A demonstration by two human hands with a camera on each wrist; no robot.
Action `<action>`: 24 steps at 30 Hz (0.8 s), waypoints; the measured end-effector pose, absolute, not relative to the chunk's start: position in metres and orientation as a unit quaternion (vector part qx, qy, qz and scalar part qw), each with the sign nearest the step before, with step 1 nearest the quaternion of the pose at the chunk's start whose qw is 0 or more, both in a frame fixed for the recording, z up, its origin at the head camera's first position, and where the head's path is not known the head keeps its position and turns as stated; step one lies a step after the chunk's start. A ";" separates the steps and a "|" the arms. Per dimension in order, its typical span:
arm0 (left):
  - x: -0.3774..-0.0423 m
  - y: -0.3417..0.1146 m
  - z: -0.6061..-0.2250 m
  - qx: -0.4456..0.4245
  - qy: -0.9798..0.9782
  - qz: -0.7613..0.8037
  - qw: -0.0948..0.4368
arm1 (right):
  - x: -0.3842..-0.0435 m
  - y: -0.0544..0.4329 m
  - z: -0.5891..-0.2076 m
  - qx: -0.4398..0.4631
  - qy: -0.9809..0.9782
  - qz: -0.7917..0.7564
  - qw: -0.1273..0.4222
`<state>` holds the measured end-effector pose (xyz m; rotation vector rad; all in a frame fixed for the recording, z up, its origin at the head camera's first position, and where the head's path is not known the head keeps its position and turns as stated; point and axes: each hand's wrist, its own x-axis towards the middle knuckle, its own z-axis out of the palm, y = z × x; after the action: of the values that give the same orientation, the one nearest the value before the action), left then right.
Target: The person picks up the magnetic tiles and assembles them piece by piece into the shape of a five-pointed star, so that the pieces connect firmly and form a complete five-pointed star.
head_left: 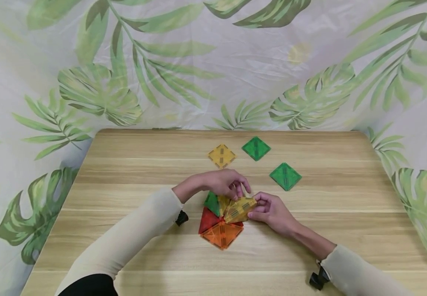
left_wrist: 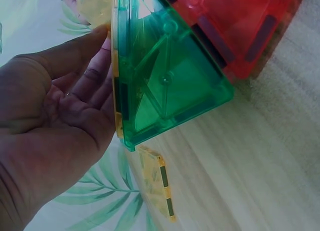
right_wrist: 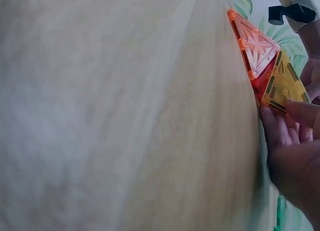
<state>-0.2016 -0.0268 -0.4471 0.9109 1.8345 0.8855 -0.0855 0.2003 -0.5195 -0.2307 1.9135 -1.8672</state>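
A translucent magnetic-tile build stands near the table's middle, with orange tiles (head_left: 221, 235) in front, a red tile (head_left: 208, 220) at the left and a green tile (head_left: 211, 203) behind it. My right hand (head_left: 274, 213) pinches a yellow magnetic tile (head_left: 240, 210) at the build's right side. In the right wrist view, the thumb lies on the face of that yellow tile (right_wrist: 286, 83), with fingers beneath. My left hand (head_left: 223, 183) is over the back of the build. In the left wrist view, its fingers touch a yellow tile seen edge-on (left_wrist: 118, 98), beside the green tile (left_wrist: 170, 81).
Behind the build lie a yellow diamond-shaped tile piece (head_left: 222, 156) and a green one (head_left: 256, 148). Another green piece (head_left: 285, 176) lies to the right. The wooden table (head_left: 124, 164) meets a leaf-patterned cloth (head_left: 183, 94) at its back edge.
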 end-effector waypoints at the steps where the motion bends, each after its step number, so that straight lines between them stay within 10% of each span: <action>1: -0.202 -0.026 -0.447 0.374 0.742 0.347 0.435 | -0.086 0.200 -0.519 -0.083 0.702 -0.672 0.222; 19: -0.199 -0.024 -0.451 0.415 0.785 0.242 0.392 | -0.080 0.193 -0.517 -0.033 0.753 -0.632 0.180; 24: -0.201 -0.031 -0.450 0.429 0.783 0.238 0.383 | -0.077 0.191 -0.509 -0.050 0.814 -0.571 0.088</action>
<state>-0.2010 -0.0311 -0.4498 1.0936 1.9952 0.6058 -0.0771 0.1913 -0.5095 -0.1480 2.4250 -1.7010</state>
